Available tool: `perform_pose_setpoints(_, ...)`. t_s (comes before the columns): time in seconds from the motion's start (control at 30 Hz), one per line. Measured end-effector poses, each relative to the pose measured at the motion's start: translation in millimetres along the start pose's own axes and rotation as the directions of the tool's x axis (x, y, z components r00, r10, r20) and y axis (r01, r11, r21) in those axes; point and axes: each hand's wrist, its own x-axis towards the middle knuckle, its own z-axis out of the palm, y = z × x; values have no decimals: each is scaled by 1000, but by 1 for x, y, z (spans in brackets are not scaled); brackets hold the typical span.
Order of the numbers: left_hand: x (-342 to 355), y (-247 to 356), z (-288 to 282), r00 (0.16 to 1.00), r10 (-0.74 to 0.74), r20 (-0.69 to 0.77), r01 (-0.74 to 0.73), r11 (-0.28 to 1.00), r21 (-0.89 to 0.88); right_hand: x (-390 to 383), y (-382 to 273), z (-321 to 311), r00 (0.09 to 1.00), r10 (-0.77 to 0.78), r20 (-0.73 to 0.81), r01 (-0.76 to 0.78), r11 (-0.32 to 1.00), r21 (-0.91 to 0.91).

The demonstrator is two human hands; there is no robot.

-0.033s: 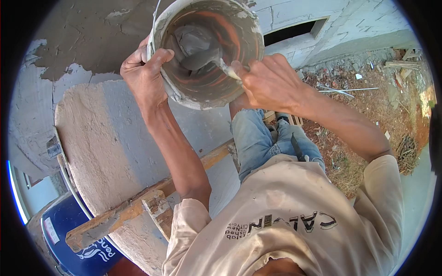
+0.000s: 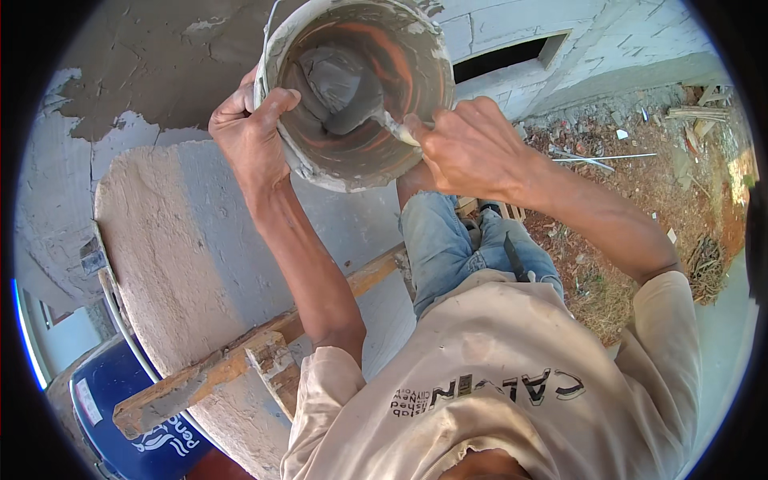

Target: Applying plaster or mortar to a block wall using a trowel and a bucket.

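I hold a mortar-smeared bucket (image 2: 362, 170) tipped toward me, its orange inside showing through grey streaks. My left hand (image 2: 252, 136) grips the bucket's left rim, thumb inside. My right hand (image 2: 472, 148) is at the right rim, closed on the handle of a trowel (image 2: 352, 100). The trowel's grey-coated blade reaches down into the bucket, against wet mortar at the bottom. My jeans-clad legs (image 2: 456, 248) show below the bucket.
A rough plastered curved surface (image 2: 176, 240) stands at left, grey render (image 2: 152, 64) above it. A wooden plank (image 2: 232, 364) crosses below my left arm. A blue drum (image 2: 120, 408) sits at lower left. A white block wall with an opening (image 2: 512, 54) and rubble-strewn ground (image 2: 640, 184) lie at right.
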Motion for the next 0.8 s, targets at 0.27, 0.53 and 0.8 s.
perform_pose_setpoints(0.27, -5, 8, 3, 998, 34, -54, -30, 997, 74, 14, -2, -9, 971, -16, -240, 13, 1000, -15)
perform_pose_setpoints(0.53, -13, 12, 10, 991, 122, -54, -115, 988, 107, 22, -3, -12, 953, -28, -302, 9, 998, -65)
perform_pose_setpoints(0.8, -18, 15, 17, 988, 134, -80, -123, 983, 136, 29, 1, -21, 946, 31, -323, -65, 993, -94)
